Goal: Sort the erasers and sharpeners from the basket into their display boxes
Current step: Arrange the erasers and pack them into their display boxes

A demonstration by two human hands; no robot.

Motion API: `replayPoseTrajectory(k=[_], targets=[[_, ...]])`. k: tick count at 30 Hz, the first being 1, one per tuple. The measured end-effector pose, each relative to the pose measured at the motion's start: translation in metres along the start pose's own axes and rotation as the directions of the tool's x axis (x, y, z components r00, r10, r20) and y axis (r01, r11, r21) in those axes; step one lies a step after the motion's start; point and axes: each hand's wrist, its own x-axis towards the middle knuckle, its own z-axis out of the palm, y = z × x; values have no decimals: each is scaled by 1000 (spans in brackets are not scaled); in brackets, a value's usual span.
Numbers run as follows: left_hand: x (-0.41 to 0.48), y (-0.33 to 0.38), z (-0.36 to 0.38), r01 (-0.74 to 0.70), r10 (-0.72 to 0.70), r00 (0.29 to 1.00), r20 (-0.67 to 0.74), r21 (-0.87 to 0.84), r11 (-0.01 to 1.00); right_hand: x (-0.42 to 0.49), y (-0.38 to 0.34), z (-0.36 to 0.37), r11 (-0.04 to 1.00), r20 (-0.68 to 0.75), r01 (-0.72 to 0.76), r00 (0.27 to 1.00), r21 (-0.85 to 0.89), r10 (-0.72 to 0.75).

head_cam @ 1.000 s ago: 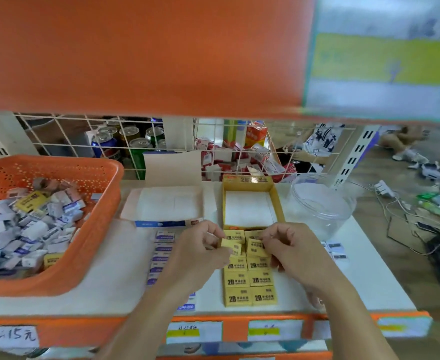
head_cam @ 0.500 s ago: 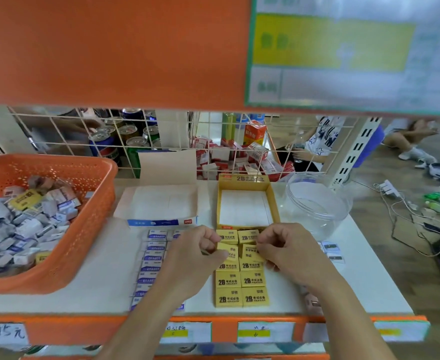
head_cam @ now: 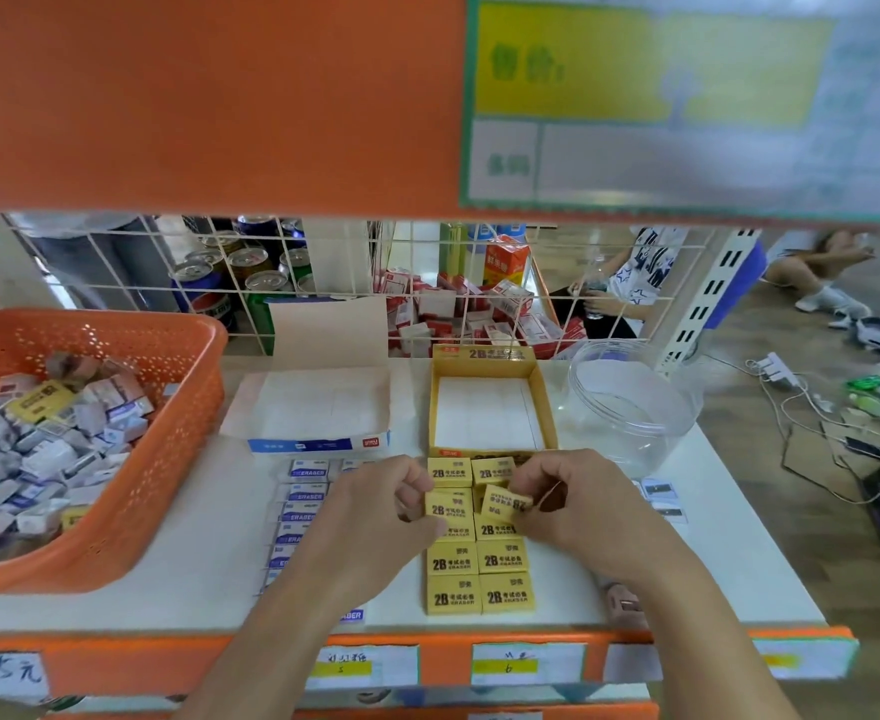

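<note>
Mid-left, your basket [head_cam: 167, 407] holds jumbled erasers. Your forearm hides part of the white erasers [head_cam: 309, 470]. At lower centre, your left hand [head_cam: 375, 517] pinches a yellow eraser [head_cam: 448, 504]. Your right hand [head_cam: 583, 511] pinches a second eraser [head_cam: 505, 504] over the rows [head_cam: 479, 595]; it was less tilted before.

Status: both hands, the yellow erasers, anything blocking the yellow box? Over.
Left hand pinching yellow eraser; right hand pinching tilted yellow eraser. Yellow display box open, holds no erasers. Nothing between hands and box; clear jar stands to its right.
</note>
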Motion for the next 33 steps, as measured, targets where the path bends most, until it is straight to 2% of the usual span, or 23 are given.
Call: replayPoseTrajectory(k=[5,13,16,20,26,28,30,33], targets=[[2,-1,1,-10,10,1000,3,32,999,-1,-2,-2,999,7,6,1000,-31,-6],[5,1,4,-51,51,999,-8,73,996,-9,-10,-4,1000,156,-6,988,28,2],[6,3,4,-70,72,997,-21,91,993,-11,-9,-4,996,110,-31,994,84,21],[6,5,5,-108,113,993,-35,120,987,-9,-4,1,989,-34,-59,997,139,64],[9,6,6,-166,161,986,41,189,968,-7,-8,18,967,-152,-134,974,217,169],[12,6,6,-192,183,981,62,199,961,-9,-11,20,977,-178,-144,969,158,171],[14,5,5,-206,194,978,79,193,959,-11,-14,16,989,-200,-144,969,18,145],[17,3,3,-213,198,975,97,177,961,-12,-18,11,979,-165,-144,979,-141,120]])
